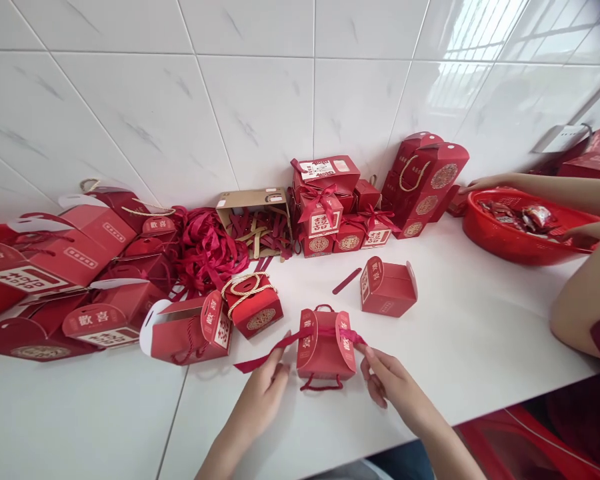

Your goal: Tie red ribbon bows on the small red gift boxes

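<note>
A small red gift box (326,347) stands on the white counter (460,347) right in front of me. A red ribbon (275,348) runs through its top. My left hand (266,388) pinches the ribbon's long left end. My right hand (386,377) pinches the short end at the box's right side. Both hands are closed on the ribbon, one on each side of the box.
Other red boxes (388,288) stand behind and to the left, with a heap of ribbons (205,250) and a cardboard box (255,213) by the tiled wall. A stack of finished boxes (330,207) sits at the back. Another person's arms reach into a red basket (520,233) at the right.
</note>
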`<state>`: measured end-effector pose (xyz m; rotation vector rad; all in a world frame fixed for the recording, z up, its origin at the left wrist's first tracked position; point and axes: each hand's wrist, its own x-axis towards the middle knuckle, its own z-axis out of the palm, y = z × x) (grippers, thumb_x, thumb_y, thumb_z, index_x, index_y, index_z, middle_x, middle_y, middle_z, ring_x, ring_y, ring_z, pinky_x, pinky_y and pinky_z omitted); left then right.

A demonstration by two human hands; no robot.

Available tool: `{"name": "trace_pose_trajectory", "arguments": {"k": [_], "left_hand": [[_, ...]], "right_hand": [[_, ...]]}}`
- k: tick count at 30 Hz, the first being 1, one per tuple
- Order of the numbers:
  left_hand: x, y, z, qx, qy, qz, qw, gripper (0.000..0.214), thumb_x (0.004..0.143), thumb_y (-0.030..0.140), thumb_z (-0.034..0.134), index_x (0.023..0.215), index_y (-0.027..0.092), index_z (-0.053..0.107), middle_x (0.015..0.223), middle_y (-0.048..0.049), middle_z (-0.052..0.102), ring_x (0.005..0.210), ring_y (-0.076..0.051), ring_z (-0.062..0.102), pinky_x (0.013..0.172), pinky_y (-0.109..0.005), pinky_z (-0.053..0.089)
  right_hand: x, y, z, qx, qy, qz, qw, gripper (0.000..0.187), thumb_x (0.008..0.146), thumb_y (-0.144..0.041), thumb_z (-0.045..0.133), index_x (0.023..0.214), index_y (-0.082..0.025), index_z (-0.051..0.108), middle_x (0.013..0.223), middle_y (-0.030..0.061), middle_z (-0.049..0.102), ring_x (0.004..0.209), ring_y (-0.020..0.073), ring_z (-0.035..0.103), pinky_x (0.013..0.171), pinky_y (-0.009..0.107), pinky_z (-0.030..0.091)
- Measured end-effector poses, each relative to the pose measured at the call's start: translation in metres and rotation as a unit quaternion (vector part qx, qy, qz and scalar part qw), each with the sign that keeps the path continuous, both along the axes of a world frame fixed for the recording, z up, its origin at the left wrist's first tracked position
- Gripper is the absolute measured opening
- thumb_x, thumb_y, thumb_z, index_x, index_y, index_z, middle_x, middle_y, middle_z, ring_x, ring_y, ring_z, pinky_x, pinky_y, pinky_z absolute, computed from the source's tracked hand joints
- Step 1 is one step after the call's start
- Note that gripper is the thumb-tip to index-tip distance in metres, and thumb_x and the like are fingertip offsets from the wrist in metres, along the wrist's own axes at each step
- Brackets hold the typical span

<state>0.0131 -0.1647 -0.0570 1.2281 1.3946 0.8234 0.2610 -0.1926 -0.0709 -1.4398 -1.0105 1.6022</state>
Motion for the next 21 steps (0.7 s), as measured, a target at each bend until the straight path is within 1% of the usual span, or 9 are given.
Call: {"name": "trace_pose_trajectory", "arguments": {"k": [2, 4, 6, 9, 11, 13, 16, 19, 21], "left_hand": [[0.001, 0.003, -0.001, -0.044, -0.085, 0.044, 0.994, 0.028, 0.076, 0.031, 0.064, 0.104, 0.026, 0.067, 0.066, 0.0019, 0.058, 0.058, -0.016, 0.054, 0.057, -0.025, 0.039], [0.006, 0.002, 0.0, -0.062, -0.187, 0.082, 0.977, 0.031, 0.078, 0.032, 0.065, 0.109, 0.028, 0.064, 0.07, 0.0035, 0.057, 0.058, -0.012, 0.053, 0.057, -0.024, 0.041], [0.012, 0.0, 0.004, -0.058, -0.274, 0.106, 0.954, 0.034, 0.078, 0.033, 0.067, 0.111, 0.03, 0.062, 0.085, 0.0018, 0.062, 0.073, -0.013, 0.059, 0.066, -0.025, 0.047], [0.02, -0.001, 0.009, -0.055, -0.366, 0.159, 0.915, 0.04, 0.076, 0.034, 0.071, 0.115, 0.03, 0.062, 0.1, -0.0007, 0.065, 0.092, -0.016, 0.063, 0.079, -0.027, 0.051], [0.021, 0.0, 0.012, -0.058, -0.413, 0.222, 0.881, 0.038, 0.074, 0.033, 0.074, 0.111, 0.028, 0.065, 0.096, -0.0005, 0.066, 0.09, -0.014, 0.064, 0.076, -0.025, 0.053], [0.019, 0.002, 0.014, -0.057, -0.427, 0.271, 0.86, 0.033, 0.071, 0.032, 0.077, 0.103, 0.027, 0.069, 0.09, 0.0004, 0.066, 0.084, -0.013, 0.065, 0.069, -0.022, 0.054], [0.014, 0.004, 0.019, -0.028, -0.422, 0.291, 0.858, 0.033, 0.067, 0.032, 0.08, 0.098, 0.025, 0.072, 0.085, 0.0015, 0.067, 0.075, -0.011, 0.064, 0.061, -0.02, 0.053], [0.01, 0.006, 0.025, 0.028, -0.383, 0.295, 0.875, 0.033, 0.066, 0.033, 0.081, 0.097, 0.024, 0.073, 0.084, 0.0022, 0.067, 0.069, -0.009, 0.06, 0.061, -0.021, 0.054], [0.007, 0.009, 0.031, 0.07, -0.35, 0.298, 0.885, 0.029, 0.066, 0.031, 0.082, 0.092, 0.023, 0.073, 0.086, 0.002, 0.067, 0.072, -0.009, 0.059, 0.061, -0.021, 0.053]], "right_hand": [[-0.004, -0.001, -0.004, -0.009, 0.113, -0.097, 0.989, 0.038, 0.083, -0.059, 0.057, 0.084, -0.021, 0.061, 0.082, 0.0016, 0.064, 0.048, 0.0082, 0.045, 0.048, 0.025, 0.036], [-0.007, -0.002, -0.006, -0.011, 0.227, -0.182, 0.957, 0.036, 0.077, -0.047, 0.07, 0.106, -0.027, 0.064, 0.115, 0.0044, 0.061, 0.065, 0.0109, 0.057, 0.056, 0.026, 0.046], [-0.01, -0.002, -0.008, -0.013, 0.31, -0.238, 0.92, 0.043, 0.072, -0.036, 0.077, 0.113, -0.031, 0.063, 0.127, 0.0034, 0.056, 0.08, 0.0138, 0.061, 0.066, 0.028, 0.052], [-0.013, 0.0, -0.013, -0.011, 0.368, -0.293, 0.883, 0.028, 0.07, -0.028, 0.079, 0.095, -0.031, 0.067, 0.117, -0.0002, 0.062, 0.084, 0.013, 0.062, 0.067, 0.025, 0.054], [-0.013, 0.002, -0.017, -0.001, 0.369, -0.317, 0.874, 0.016, 0.072, -0.029, 0.078, 0.083, -0.029, 0.067, 0.099, -0.0015, 0.066, 0.081, 0.0124, 0.063, 0.063, 0.023, 0.054], [-0.012, 0.003, -0.019, 0.017, 0.352, -0.334, 0.874, 0.011, 0.075, -0.033, 0.075, 0.078, -0.028, 0.065, 0.084, -0.0013, 0.065, 0.078, 0.0137, 0.063, 0.059, 0.024, 0.054], [-0.009, 0.003, -0.017, 0.042, 0.327, -0.345, 0.879, 0.012, 0.078, -0.036, 0.072, 0.074, -0.026, 0.066, 0.073, -0.0006, 0.062, 0.075, 0.0155, 0.063, 0.058, 0.026, 0.054], [-0.005, 0.004, -0.01, 0.074, 0.286, -0.361, 0.885, 0.012, 0.074, -0.032, 0.076, 0.072, -0.025, 0.067, 0.07, -0.0017, 0.062, 0.07, 0.0132, 0.061, 0.06, 0.025, 0.054], [-0.001, 0.006, -0.002, 0.1, 0.253, -0.365, 0.89, 0.011, 0.073, -0.03, 0.078, 0.073, -0.024, 0.069, 0.07, -0.0023, 0.062, 0.067, 0.0117, 0.06, 0.061, 0.025, 0.054]]}}
